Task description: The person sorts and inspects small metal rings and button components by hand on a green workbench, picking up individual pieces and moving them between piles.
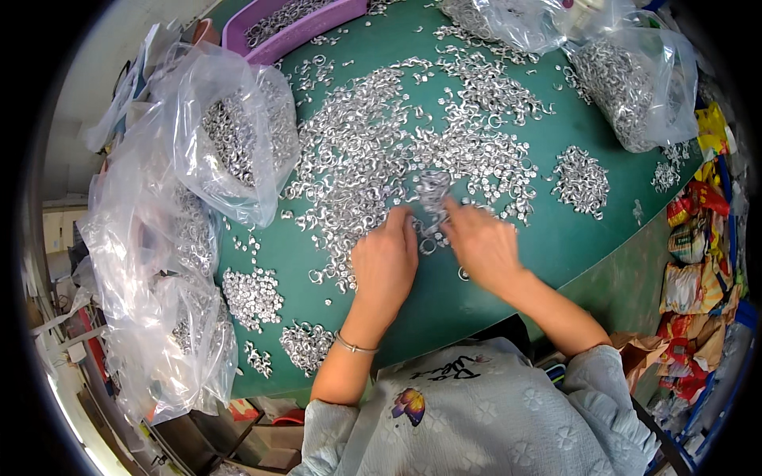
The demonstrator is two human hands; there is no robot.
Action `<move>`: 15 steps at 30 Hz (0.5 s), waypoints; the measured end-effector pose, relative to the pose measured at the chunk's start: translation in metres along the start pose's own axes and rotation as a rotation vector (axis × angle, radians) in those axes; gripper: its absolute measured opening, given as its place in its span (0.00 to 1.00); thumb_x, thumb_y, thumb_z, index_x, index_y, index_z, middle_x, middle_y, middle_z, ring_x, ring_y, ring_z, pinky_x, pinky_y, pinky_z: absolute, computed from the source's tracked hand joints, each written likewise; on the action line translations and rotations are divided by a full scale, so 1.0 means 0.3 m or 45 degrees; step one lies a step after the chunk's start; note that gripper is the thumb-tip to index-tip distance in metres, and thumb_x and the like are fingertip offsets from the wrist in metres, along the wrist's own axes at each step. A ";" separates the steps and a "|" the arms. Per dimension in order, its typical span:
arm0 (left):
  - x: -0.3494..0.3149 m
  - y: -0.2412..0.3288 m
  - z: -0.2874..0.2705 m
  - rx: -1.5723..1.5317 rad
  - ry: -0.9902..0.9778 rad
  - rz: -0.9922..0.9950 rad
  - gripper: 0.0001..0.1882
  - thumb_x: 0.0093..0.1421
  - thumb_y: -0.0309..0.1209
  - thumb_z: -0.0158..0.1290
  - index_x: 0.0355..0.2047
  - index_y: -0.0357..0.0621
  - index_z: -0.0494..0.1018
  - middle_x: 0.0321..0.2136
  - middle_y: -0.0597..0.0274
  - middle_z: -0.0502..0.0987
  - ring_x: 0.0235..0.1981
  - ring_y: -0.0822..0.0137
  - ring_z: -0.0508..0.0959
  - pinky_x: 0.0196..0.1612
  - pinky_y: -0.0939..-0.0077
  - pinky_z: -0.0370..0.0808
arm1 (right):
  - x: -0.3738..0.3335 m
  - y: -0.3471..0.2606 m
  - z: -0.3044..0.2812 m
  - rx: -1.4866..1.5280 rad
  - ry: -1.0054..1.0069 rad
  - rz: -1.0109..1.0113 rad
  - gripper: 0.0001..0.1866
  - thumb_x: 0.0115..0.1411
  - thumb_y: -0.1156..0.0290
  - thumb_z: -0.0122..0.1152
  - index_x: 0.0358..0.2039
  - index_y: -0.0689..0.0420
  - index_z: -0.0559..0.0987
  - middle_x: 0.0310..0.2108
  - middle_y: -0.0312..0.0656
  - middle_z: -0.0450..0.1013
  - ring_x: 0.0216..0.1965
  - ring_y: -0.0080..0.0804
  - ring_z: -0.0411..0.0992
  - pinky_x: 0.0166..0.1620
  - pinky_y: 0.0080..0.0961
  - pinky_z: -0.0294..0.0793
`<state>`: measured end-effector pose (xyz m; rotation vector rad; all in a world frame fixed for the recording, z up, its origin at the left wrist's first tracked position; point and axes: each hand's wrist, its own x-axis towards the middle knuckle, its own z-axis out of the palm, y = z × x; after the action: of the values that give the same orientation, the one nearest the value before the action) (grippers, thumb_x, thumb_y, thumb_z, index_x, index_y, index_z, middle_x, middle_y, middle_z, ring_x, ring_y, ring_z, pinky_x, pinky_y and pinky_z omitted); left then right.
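Small silvery metal pieces (357, 127), many of them ring-shaped, lie in a broad heap on the green table (468, 309). My left hand (386, 258) is at the heap's near edge, fingers curled and closed; its fingertips are blurred and what they hold is hidden. My right hand (482, 244) is just to its right, with fingers bent together. At the right fingertips a motion-smeared bunch of metal pieces (434, 190) shows against the heap. A few loose rings (429, 246) lie between my hands.
Sorted small piles (579, 181) lie at the right, and more piles (252, 297) at the near left. Clear plastic bags of pieces stand left (238, 135) and far right (635, 87). A purple tray (298, 28) sits at the back. Colourful packages (698, 238) line the right side.
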<state>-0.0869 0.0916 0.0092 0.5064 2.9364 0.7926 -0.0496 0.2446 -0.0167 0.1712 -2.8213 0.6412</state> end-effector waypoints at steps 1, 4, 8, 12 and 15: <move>0.012 0.013 -0.002 -0.023 0.021 0.004 0.06 0.57 0.26 0.47 0.36 0.44 0.70 0.21 0.53 0.76 0.19 0.51 0.76 0.22 0.60 0.71 | 0.001 -0.017 -0.011 0.058 -0.062 -0.055 0.13 0.52 0.70 0.59 0.40 0.58 0.75 0.23 0.40 0.73 0.22 0.36 0.73 0.22 0.31 0.71; 0.053 -0.001 0.048 -0.287 0.189 0.263 0.08 0.58 0.25 0.46 0.38 0.44 0.71 0.23 0.55 0.77 0.20 0.49 0.75 0.22 0.60 0.71 | -0.024 0.014 -0.055 0.376 -0.244 -0.254 0.11 0.53 0.70 0.58 0.38 0.55 0.77 0.23 0.41 0.73 0.22 0.35 0.73 0.23 0.31 0.71; 0.034 0.036 0.076 -0.121 -0.021 0.342 0.11 0.56 0.29 0.52 0.40 0.44 0.72 0.24 0.56 0.77 0.20 0.53 0.76 0.22 0.65 0.71 | -0.028 0.123 -0.081 0.494 0.020 0.156 0.10 0.53 0.69 0.59 0.36 0.54 0.78 0.23 0.42 0.74 0.23 0.37 0.73 0.24 0.33 0.70; -0.010 0.023 0.060 0.036 -0.132 0.265 0.10 0.54 0.33 0.55 0.36 0.44 0.74 0.21 0.57 0.76 0.20 0.56 0.76 0.22 0.67 0.71 | 0.051 0.158 -0.113 0.183 0.057 0.193 0.08 0.53 0.69 0.60 0.35 0.54 0.79 0.24 0.42 0.75 0.24 0.40 0.73 0.25 0.33 0.70; -0.032 0.003 0.034 -0.011 -0.069 0.213 0.09 0.54 0.33 0.56 0.34 0.44 0.75 0.21 0.57 0.76 0.20 0.57 0.76 0.21 0.67 0.71 | 0.043 0.159 -0.105 0.022 -0.025 0.148 0.07 0.52 0.70 0.60 0.33 0.53 0.78 0.24 0.41 0.75 0.24 0.40 0.73 0.25 0.33 0.70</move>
<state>-0.0763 0.0941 0.0005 0.7686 2.8681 0.7934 -0.0635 0.3004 -0.0054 0.0163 -2.8620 0.6930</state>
